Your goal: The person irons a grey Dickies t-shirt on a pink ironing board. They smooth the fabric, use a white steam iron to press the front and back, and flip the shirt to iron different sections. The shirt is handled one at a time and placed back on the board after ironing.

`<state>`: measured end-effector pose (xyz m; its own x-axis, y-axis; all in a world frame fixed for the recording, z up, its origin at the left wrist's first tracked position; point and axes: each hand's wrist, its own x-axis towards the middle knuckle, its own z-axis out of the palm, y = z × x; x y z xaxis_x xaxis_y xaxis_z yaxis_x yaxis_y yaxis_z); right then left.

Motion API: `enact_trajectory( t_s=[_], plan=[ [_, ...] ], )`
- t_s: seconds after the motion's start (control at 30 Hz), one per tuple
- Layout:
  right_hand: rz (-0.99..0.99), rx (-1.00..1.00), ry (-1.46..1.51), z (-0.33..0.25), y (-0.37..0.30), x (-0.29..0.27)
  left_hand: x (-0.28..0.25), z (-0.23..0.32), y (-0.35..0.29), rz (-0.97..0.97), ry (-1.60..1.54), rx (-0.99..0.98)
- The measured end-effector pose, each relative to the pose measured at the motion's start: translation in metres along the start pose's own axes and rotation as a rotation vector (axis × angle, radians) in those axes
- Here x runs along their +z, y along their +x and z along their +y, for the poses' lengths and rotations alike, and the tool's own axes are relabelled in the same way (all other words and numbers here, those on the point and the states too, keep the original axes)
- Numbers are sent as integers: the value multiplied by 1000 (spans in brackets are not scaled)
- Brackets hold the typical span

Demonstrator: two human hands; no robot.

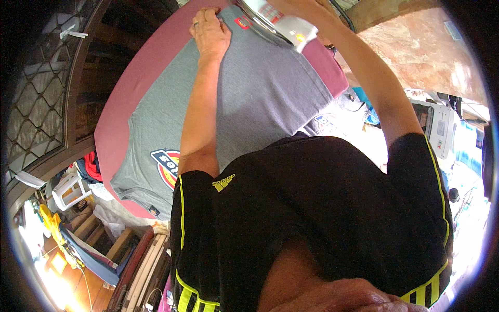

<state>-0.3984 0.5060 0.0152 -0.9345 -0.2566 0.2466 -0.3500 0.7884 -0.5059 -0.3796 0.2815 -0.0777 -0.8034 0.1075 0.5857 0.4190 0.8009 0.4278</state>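
The maroon ironing board [136, 78] fills the upper left of the frame, a padded, rounded slab. Spread over it, centre frame, lies the grey T-shirt [270, 88], soft knit with a round printed emblem towards the lower left. Ironing this well probably means keeping the cloth taut and the strokes smooth, away from the print. The left hand [210, 32], upper centre, lies flat and open, pressing the fabric down. The right hand [304, 10], at the top edge, is closed around the iron [275, 21], hard silver-and-white, resting on the shirt's upper end.
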Motion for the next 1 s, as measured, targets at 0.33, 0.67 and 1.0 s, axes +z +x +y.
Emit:
enact_trajectory(
  t_s=[0.33,0.67,1.0],
  plan=[
    [26,-140,-90,8,-14,-5,-5,1,5,49,-122,-14],
    [-121,47,-225,-23,5,0,-40,-40,-10,-26,73,79],
    [-286,-372,-335,-41,-6,-34,-220,-111,-106,-255,396,-233]
  ],
)
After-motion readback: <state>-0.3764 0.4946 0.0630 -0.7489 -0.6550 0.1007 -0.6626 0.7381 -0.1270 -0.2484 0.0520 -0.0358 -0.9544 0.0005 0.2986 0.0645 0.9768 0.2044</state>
